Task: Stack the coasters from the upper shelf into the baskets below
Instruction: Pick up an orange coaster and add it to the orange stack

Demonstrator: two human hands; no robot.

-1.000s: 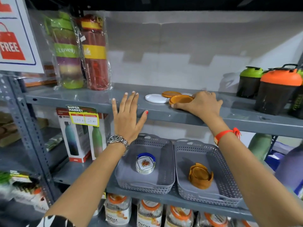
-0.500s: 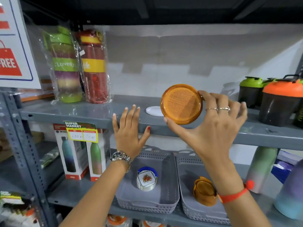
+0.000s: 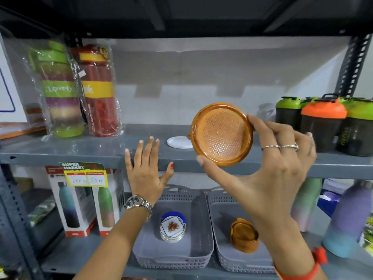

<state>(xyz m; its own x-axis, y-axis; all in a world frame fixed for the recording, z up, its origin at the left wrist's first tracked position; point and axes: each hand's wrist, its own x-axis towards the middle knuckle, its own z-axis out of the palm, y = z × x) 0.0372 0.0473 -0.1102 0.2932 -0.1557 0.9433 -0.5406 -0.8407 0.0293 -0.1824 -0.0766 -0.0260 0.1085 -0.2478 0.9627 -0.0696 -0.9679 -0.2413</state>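
Note:
My right hand [image 3: 268, 168] holds an orange round coaster [image 3: 221, 135] upright by its rim, in front of the upper shelf [image 3: 333, 166]. A white round coaster [image 3: 178, 142] lies flat on that shelf just left of it. My left hand [image 3: 146, 167] rests open against the shelf's front edge, fingers spread. Below, the left grey basket [image 3: 201, 235] holds a stack of white coasters [image 3: 172, 229] with a flower print in a blue holder. The right grey basket [image 3: 222, 229] holds a stack of orange coasters [image 3: 244, 235].
Wrapped bottles [image 3: 78, 89] stand at the upper shelf's left end. Shaker bottles [image 3: 323, 122] with orange and green lids stand at its right. Boxed bottles [image 3: 88, 201] sit left of the baskets under a price tag [image 3: 83, 174]. Pastel bottles [image 3: 347, 219] stand to the right.
My right hand picked the orange coaster up off the upper shelf and raised it upright, facing me. The left hand stayed on the shelf edge. The view tilted upward.

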